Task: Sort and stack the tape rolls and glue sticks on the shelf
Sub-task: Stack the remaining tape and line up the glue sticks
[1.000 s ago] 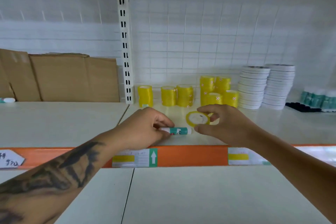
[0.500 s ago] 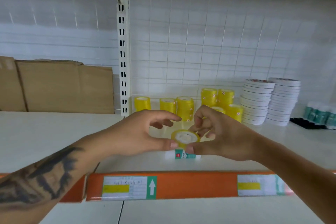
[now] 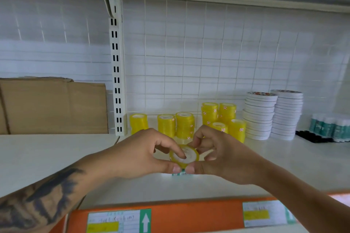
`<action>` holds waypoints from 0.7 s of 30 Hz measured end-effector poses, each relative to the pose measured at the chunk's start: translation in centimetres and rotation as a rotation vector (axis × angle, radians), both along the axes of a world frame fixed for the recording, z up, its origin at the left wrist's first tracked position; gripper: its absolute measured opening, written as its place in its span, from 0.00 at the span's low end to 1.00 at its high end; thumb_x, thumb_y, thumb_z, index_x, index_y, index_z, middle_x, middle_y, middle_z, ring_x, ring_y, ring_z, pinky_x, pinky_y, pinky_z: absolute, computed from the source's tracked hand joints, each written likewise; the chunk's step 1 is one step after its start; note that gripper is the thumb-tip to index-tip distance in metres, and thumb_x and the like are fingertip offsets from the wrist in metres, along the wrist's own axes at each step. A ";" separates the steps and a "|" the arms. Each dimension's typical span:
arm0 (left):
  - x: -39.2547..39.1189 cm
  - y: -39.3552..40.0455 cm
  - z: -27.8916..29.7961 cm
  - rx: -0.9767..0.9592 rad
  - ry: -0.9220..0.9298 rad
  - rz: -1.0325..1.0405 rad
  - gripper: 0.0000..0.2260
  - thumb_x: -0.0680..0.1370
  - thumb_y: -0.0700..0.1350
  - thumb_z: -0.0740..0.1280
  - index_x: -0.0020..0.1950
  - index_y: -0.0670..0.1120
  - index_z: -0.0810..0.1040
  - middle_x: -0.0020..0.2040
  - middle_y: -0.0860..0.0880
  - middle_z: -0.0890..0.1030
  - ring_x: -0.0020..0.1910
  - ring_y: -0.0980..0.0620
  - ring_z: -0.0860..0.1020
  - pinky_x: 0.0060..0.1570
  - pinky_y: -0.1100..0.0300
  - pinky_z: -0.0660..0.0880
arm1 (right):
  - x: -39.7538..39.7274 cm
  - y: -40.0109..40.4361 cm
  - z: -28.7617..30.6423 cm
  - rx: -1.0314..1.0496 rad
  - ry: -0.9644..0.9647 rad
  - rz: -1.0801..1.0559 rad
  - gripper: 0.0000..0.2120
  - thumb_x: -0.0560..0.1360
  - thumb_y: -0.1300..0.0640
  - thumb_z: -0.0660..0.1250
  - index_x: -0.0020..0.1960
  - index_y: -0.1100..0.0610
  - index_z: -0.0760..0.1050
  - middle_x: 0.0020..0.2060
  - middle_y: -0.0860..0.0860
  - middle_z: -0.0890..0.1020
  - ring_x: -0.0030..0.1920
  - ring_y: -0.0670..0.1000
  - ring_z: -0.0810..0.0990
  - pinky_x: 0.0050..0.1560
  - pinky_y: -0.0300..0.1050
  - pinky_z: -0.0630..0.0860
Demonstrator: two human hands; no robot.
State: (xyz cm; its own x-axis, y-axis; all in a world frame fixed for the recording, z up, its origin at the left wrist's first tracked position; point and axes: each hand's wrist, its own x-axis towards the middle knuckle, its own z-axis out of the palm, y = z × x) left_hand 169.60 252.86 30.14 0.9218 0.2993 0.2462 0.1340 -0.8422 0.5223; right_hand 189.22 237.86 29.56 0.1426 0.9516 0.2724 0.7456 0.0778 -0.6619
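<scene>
A small yellow tape roll (image 3: 191, 155) is held between both hands above the white shelf (image 3: 56, 157). My left hand (image 3: 140, 155) pinches it with thumb and forefinger from the left; my right hand (image 3: 217, 155) pinches it from the right. Just under the thumbs lies a green-and-white glue stick (image 3: 180, 174), mostly hidden. Stacks of yellow tape rolls (image 3: 184, 125) stand at the back. Two tall stacks of white tape rolls (image 3: 272, 114) stand to their right.
Upright green-and-white glue sticks (image 3: 329, 126) stand in a black tray at the far right. A cardboard box (image 3: 55, 108) sits at the back left, beyond a slotted white upright (image 3: 116, 73). An orange price rail (image 3: 189, 215) edges the shelf front.
My left hand let go of the glue stick, which now lies on the shelf. Both hands came together on the yellow tape roll and lifted it. The view moved closer.
</scene>
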 end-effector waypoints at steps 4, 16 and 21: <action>0.9 1.4 0.3 0.017 -0.086 0.089 0.12 0.71 0.58 0.79 0.53 0.64 0.85 0.54 0.64 0.84 0.55 0.62 0.81 0.62 0.52 0.77 | 1.1 -1.2 -1.1 -0.024 -0.028 -0.053 0.28 0.65 0.33 0.77 0.61 0.34 0.72 0.61 0.31 0.78 0.63 0.33 0.76 0.63 0.44 0.77; 7.9 7.6 1.0 0.091 -0.235 0.666 0.08 0.74 0.55 0.76 0.51 0.57 0.83 0.56 0.53 0.83 0.39 0.48 0.83 0.44 0.59 0.77 | 2.7 -2.7 -3.0 -0.339 -0.269 -0.186 0.39 0.69 0.22 0.61 0.77 0.30 0.57 0.78 0.35 0.60 0.78 0.43 0.58 0.78 0.51 0.58; 9.4 7.4 0.8 0.026 -0.243 0.668 0.06 0.76 0.52 0.75 0.50 0.54 0.83 0.37 0.54 0.83 0.24 0.53 0.82 0.32 0.63 0.74 | 2.9 -2.6 -3.0 -0.325 -0.260 -0.189 0.39 0.68 0.22 0.62 0.76 0.31 0.60 0.77 0.33 0.60 0.78 0.42 0.56 0.79 0.50 0.55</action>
